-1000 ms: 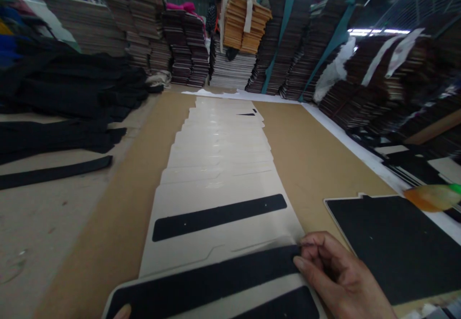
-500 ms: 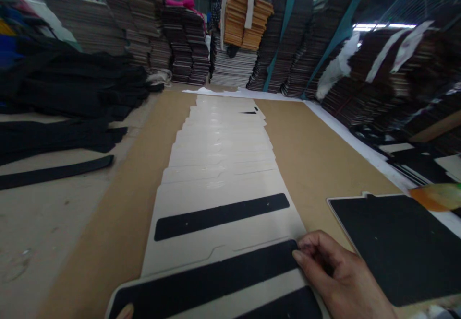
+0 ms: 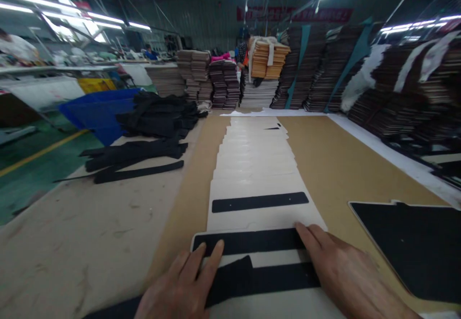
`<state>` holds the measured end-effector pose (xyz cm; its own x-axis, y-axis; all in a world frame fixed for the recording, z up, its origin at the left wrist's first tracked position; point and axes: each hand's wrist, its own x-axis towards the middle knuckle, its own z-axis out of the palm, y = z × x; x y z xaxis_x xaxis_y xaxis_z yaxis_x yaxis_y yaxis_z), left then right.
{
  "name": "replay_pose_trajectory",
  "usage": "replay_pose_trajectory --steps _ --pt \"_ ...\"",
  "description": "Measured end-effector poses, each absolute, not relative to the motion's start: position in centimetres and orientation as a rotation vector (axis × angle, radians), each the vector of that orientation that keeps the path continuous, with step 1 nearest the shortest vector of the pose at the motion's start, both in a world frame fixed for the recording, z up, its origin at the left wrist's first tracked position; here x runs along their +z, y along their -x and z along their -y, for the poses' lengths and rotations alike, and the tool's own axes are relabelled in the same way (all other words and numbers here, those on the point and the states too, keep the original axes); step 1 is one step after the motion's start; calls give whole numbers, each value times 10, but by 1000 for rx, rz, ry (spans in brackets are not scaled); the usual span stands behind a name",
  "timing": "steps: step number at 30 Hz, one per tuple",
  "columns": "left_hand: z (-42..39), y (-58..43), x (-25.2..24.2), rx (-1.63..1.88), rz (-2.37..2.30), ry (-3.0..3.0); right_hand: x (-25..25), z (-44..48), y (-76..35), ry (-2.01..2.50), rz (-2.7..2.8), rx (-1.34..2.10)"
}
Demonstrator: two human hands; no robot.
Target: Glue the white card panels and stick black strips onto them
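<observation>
Black strip (image 3: 255, 241), fixed or lying across the near end of a pale panel (image 3: 266, 304), is touched by both hands, with its long axis running from left to right across the scene. Its left end is met by the left hand (image 3: 182, 283), palm down, two fingertips set slightly apart on the black surface. Its right end is partly covered by the right hand (image 3: 342, 264), whose visible fingers are held close together, the tips reaching the far edge. Neither hand is placed nearer: one is found at each end. Whether anything is pinched cannot be told, since both thumbs are not clearly shown.

Just nearer than this strip, a second band (image 3: 277, 278) is seen, roughly parallel and partly hidden by the right hand. Its left part is overlapped by a tilted black piece (image 3: 230, 280), which is slanted away from that line, its near-left part hidden under the left hand.

Farther off, another pale panel is crossed by a shorter black bar (image 3: 261, 202), and beyond it overlapping pale panels (image 3: 254, 158) are laid in a row. To the right, a wide black panel (image 3: 414, 242) is seen on brown board (image 3: 320, 160); to the far left, dark strips are heaped (image 3: 158, 117).
</observation>
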<state>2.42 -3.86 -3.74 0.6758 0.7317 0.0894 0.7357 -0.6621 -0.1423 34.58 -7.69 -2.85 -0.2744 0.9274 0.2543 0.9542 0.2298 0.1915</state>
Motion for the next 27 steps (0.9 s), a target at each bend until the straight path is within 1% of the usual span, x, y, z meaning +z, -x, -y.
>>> replay_pose_trajectory --steps 2,4,9,14,20,23,27 --pt "40 -42 -24 96 1177 2653 -21 79 -334 1771 2545 -682" --pt "43 -56 -16 166 1193 2615 -16 79 -321 1745 2653 -807" --pt "42 -74 -9 284 1325 2631 -14 73 -298 1752 2855 -916" --pt "37 -72 -6 328 1467 2706 -21 75 -305 1847 2773 -820" --pt "43 -47 -13 256 1533 2758 -34 87 -339 1980 2612 -648" --pt "44 -30 -23 157 1527 2805 -33 92 -355 1988 2584 -515" --pt "42 -17 -33 -87 1497 2827 -21 98 -370 1918 2561 -311"
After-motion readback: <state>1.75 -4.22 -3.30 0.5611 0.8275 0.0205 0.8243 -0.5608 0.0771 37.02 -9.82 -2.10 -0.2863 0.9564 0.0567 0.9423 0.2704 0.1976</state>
